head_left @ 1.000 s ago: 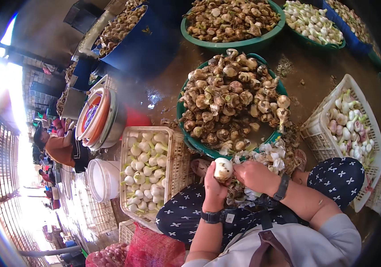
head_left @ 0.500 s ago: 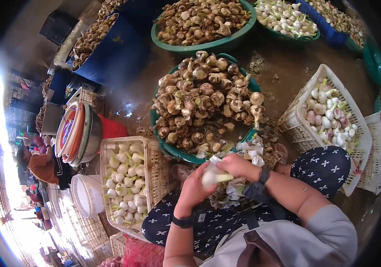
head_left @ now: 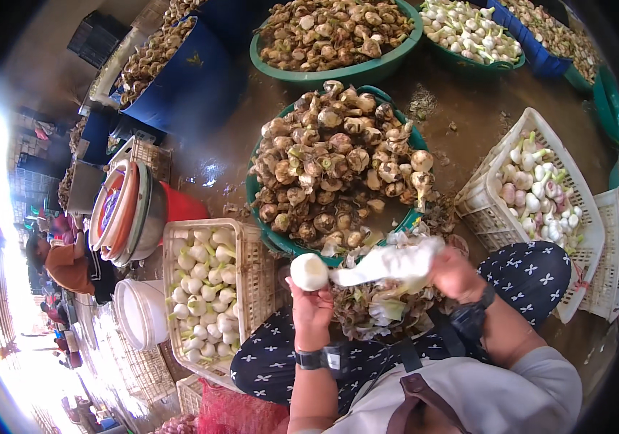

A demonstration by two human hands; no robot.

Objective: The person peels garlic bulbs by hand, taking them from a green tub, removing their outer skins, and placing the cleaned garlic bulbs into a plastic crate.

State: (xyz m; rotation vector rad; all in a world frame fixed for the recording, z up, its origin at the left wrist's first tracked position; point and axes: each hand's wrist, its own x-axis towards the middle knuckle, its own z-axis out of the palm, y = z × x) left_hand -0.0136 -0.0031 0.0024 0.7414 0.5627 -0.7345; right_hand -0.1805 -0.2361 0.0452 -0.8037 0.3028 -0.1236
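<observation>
My left hand (head_left: 312, 312) is closed round the underside of a smooth white garlic bulb (head_left: 309, 272), which it holds up between my knees. A pale strip of garlic skin (head_left: 385, 264), smeared by motion, stretches from beside the bulb to my right hand (head_left: 458, 276). That hand is blurred too, its fingers closed on the strip's right end. Below lies a heap of shed garlic skins (head_left: 389, 318) in front of my lap. Just beyond my hands stands a green tub (head_left: 254, 189) piled with brown, unpeeled garlic bulbs (head_left: 331, 159).
A cream crate (head_left: 257, 278) of white bulbs stands at my left, beside a white bucket (head_left: 143, 315). Another crate (head_left: 590, 195) with garlic is at my right. Larger tubs (head_left: 331, 74) of garlic line the far side. A person in orange (head_left: 67, 264) sits far left.
My hands have parted: the right has swung away to the right, drawing the white skin out from the bulb. The left has moved slightly left with the bulb, now bare and rounded on top.
</observation>
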